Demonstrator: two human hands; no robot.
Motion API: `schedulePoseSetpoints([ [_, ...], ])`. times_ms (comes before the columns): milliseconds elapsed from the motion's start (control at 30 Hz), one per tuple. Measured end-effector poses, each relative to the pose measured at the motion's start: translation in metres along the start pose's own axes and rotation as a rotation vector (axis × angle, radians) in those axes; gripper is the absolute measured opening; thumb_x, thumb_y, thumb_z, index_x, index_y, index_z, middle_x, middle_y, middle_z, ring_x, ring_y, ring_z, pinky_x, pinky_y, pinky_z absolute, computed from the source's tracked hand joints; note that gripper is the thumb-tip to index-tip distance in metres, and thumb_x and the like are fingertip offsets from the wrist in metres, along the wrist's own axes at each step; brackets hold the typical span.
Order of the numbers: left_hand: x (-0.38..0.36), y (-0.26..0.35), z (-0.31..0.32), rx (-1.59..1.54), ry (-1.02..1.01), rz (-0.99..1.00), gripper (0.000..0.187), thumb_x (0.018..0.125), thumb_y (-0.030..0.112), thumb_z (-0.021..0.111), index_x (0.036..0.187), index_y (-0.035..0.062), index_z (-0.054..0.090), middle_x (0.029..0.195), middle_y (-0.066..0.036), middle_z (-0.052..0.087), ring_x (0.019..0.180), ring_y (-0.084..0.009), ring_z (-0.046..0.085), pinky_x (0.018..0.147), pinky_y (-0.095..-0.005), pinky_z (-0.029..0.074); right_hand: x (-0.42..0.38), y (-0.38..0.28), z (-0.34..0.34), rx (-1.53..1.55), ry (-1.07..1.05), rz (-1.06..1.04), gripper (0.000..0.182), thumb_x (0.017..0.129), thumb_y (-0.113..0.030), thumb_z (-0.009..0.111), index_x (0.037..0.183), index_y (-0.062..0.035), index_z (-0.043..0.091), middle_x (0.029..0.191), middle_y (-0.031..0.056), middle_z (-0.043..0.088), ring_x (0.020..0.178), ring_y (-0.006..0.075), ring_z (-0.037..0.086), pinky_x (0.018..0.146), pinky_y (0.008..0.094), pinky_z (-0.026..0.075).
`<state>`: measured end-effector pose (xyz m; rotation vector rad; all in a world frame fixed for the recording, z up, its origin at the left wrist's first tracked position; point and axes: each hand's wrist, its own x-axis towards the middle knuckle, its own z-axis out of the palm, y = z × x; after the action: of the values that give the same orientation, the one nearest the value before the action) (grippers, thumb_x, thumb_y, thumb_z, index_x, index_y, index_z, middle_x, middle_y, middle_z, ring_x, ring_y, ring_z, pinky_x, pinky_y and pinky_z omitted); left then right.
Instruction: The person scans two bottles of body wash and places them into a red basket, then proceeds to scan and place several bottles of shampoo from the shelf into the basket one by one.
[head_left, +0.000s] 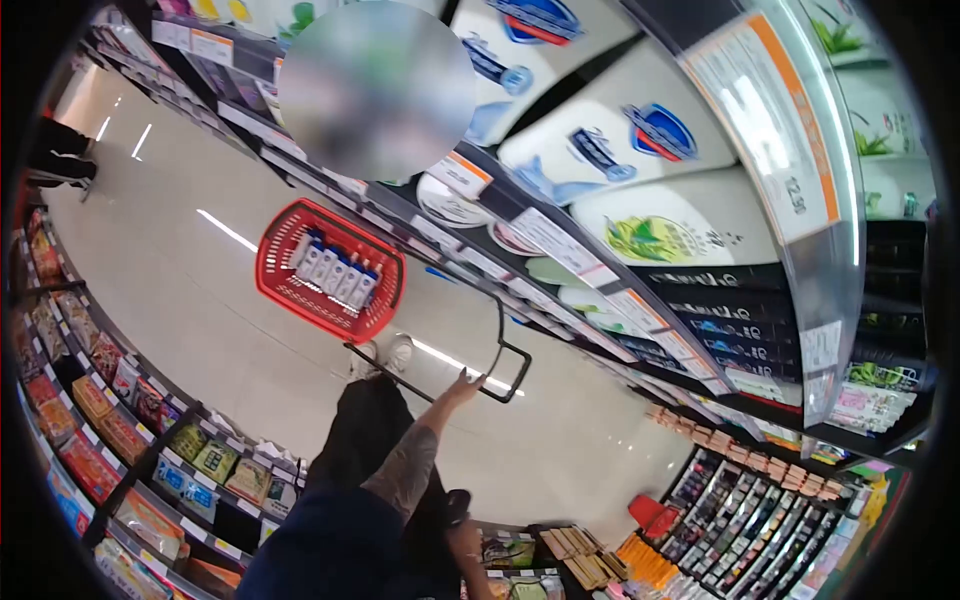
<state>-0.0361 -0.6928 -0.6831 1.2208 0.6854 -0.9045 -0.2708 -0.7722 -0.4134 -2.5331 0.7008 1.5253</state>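
My left hand [463, 388] is closed around the side bar of a black pull handle [502, 345], out in front of my body. The handle belongs to a red shopping basket [382, 322] standing on the floor. Inside it, several white bottles [333, 274] with dark blue parts are lined up in a row. Close by my body, my right hand [465, 542] is wrapped around a small black object [457, 506], whose kind does not show. My dark trouser leg and a light shoe [398, 352] appear just behind the basket.
A tall shelf of white body-wash packs [620, 150] with price tags runs along one side. Low shelves of packaged food [100, 400] curve along the other. Another person's legs [62, 160] stand farther down the aisle. A red object [652, 515] lies near the display racks.
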Motion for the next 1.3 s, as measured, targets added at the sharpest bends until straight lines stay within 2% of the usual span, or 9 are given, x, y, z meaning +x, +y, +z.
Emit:
schedulePoseSetpoints([
  [267,-0.041,-0.016,-0.025,0.421,-0.214,0.127,0.089,0.089,0.073,0.029,0.137,0.0005,0.044,0.135,-0.027,0.048,0.132,-0.0378,0.041,0.107,-0.043,0.035,-0.019,0.045,0.054,0.353,0.129,-0.009,0.06,0.07,-0.043,0.076,0.11,-0.0021,0.06,0.101,0.0251,0.066,0.099,0.0414,0.063,0.084,0.0472,0.051],
  [400,-0.127,0.023,-0.054,0.349,-0.065,0.013,0.078,0.09,0.067,0.042,0.127,0.0004,0.052,0.12,-0.022,0.06,0.119,-0.0301,0.053,0.101,-0.0395,0.039,-0.015,0.058,0.048,0.51,0.151,0.072,0.07,0.07,-0.049,0.074,0.118,-0.0014,0.057,0.103,0.0266,0.066,0.103,0.0411,0.062,0.087,0.0465,0.05],
  [567,-0.191,0.062,-0.103,0.197,0.134,0.058,0.059,0.09,0.055,0.055,0.119,0.0041,0.059,0.085,-0.01,0.065,0.075,-0.0223,0.06,0.072,-0.0388,0.05,-0.023,0.072,0.04,0.713,0.444,0.137,0.055,0.068,-0.048,0.077,0.093,0.0011,0.068,0.09,0.024,0.069,0.092,0.0382,0.067,0.082,0.0448,0.052],
  [667,-0.118,0.011,-0.167,0.206,0.339,0.3,0.019,0.088,0.023,0.061,0.1,0.0084,0.066,0.077,-0.007,0.064,0.06,-0.0162,0.059,0.049,-0.0316,0.049,-0.03,0.082,0.02,0.976,0.292,0.157,0.055,0.068,-0.046,0.076,0.092,0.0026,0.069,0.085,0.0205,0.07,0.086,0.0364,0.068,0.078,0.041,0.053],
  [867,-0.212,0.083,-0.186,0.033,0.259,0.161,0.038,0.085,0.002,0.054,0.121,0.0118,0.058,0.072,-0.007,0.062,0.055,-0.0177,0.057,0.04,-0.0317,0.044,-0.029,0.087,-0.007,1.306,0.019,0.394,0.071,0.072,-0.053,0.069,0.115,0.0027,0.064,0.12,0.0224,0.062,0.119,0.0298,0.055,0.098,0.0376,0.041],
  [933,-0.21,0.095,-0.185,0.18,0.26,0.164,0.04,0.084,0.002,0.056,0.123,0.0104,0.056,0.07,-0.008,0.061,0.053,-0.018,0.056,0.039,-0.0331,0.042,0.096,0.122,0.079,1.234,0.041,0.27,0.066,0.072,-0.053,0.068,0.113,-0.002,0.066,0.114,0.0186,0.065,0.108,0.0298,0.061,0.09,0.0383,0.046],
  [1033,-0.167,0.066,-0.192,0.192,0.134,0.13,0.036,0.083,0.008,0.061,0.118,0.0056,0.058,0.068,-0.012,0.06,0.051,-0.0203,0.056,0.038,-0.0393,0.042,0.053,0.132,-0.008,1.098,0.016,0.357,0.062,0.075,-0.049,0.067,0.113,-0.0006,0.066,0.116,0.02,0.064,0.108,0.029,0.06,0.092,0.0394,0.046],
  [1200,-0.155,0.072,-0.118,0.474,0.364,-0.016,0.028,0.09,0.021,0.044,0.095,-0.0007,0.062,0.08,-0.024,0.064,0.067,-0.0385,0.064,0.06,-0.0464,0.052,0.107,0.2,-0.028,1.476,0.163,0.19,0.053,0.075,-0.038,0.072,0.104,0.0064,0.065,0.095,0.0162,0.068,0.085,0.028,0.065,0.076,0.037,0.05],
  [1300,-0.129,0.057,-0.108,1.723,0.181,0.643,0.033,0.089,0.026,0.046,0.089,-0.0018,0.064,0.086,-0.027,0.065,0.078,-0.0406,0.065,0.067,-0.0477,0.052,0.096,0.234,-0.064,1.603,0.097,0.26,0.039,0.075,-0.028,0.073,0.099,0.0025,0.067,0.087,0.0133,0.069,0.074,0.0254,0.065,0.068,0.0372,0.051],
])
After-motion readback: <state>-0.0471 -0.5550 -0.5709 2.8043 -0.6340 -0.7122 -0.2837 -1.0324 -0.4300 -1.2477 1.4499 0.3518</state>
